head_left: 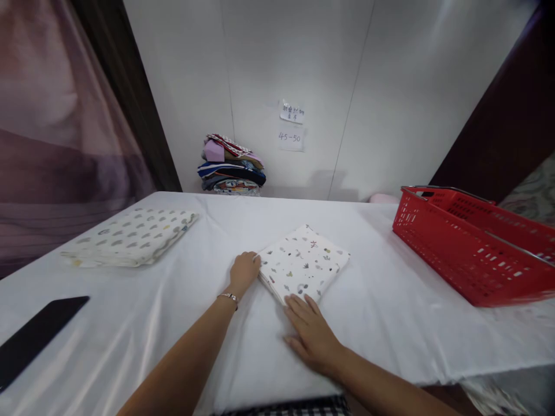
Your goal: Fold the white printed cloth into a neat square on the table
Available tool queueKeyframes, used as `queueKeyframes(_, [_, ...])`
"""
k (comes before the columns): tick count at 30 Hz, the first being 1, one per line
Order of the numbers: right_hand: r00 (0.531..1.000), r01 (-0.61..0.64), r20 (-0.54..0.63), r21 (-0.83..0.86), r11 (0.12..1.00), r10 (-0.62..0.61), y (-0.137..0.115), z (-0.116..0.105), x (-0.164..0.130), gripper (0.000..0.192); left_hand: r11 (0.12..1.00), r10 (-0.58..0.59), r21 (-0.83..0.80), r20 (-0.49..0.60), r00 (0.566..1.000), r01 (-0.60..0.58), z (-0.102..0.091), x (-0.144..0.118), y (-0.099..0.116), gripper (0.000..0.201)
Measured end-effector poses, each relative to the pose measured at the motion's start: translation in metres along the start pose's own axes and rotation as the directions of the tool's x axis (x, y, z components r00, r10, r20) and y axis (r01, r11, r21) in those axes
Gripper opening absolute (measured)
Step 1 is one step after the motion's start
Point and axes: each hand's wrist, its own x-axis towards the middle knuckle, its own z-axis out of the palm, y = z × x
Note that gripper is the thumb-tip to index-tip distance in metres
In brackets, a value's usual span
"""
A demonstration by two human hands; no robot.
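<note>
At the far left a curtain (65,133) is hanging beside the table (182,323). A dark slab (42,334) is lying at the table's left side, and beyond it a heart-print cloth (134,234) is resting in a folded stack. Further right, a fabric pile (232,164) is standing behind the table's far edge. The left hand (245,271) is curling its fingers at the left corner of the small cloth (306,263); whether it is pinching the layers, I cannot tell. That cloth is lying folded, turned cornerwise, mid-table before the person. The right hand (312,335) is spreading loosely, its fingertips touching the near corner, thumb apart. At the far right a red basket (455,254) is standing, well apart from the cloth.

The step in hand seems to be squaring the folded edges; the next move is probably calling for light, even pressure, keeping the layers aligned.
</note>
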Motion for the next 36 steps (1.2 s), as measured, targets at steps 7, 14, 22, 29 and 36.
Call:
queueKeyframes(7, [0.796,-0.406,-0.258,0.443,0.800,0.547,0.051,-0.008,-0.022,0.046,0.997,-0.068,-0.023,0.118,0.991,0.071,-0.014,0.012,0.003,0.032])
queueKeyframes(14, [0.559,-0.342,0.136,0.936,0.078,0.818,0.094,-0.035,-0.002,0.076,0.993,-0.113,-0.027,0.161,0.981,0.119,-0.018,-0.020,0.007,0.024])
queueKeyframes(22, [0.613,-0.631,-0.076,0.552,0.545,0.786,0.137,-0.050,0.016,0.055,1.000,-0.006,-0.012,0.254,0.967,0.009,-0.028,-0.079,0.020,0.021])
queueKeyframes(29, [0.933,-0.349,0.086,-0.033,0.937,0.350,0.054,-0.025,0.021,0.054,0.877,0.481,-0.008,-0.031,0.876,-0.481,-0.003,-0.065,0.031,0.039])
queueKeyframes(36, [0.992,-0.113,0.041,-0.077,0.991,0.116,0.016,-0.009,-0.015,0.061,0.904,0.420,-0.136,0.110,0.901,-0.405,0.015,-0.067,0.013,0.044])
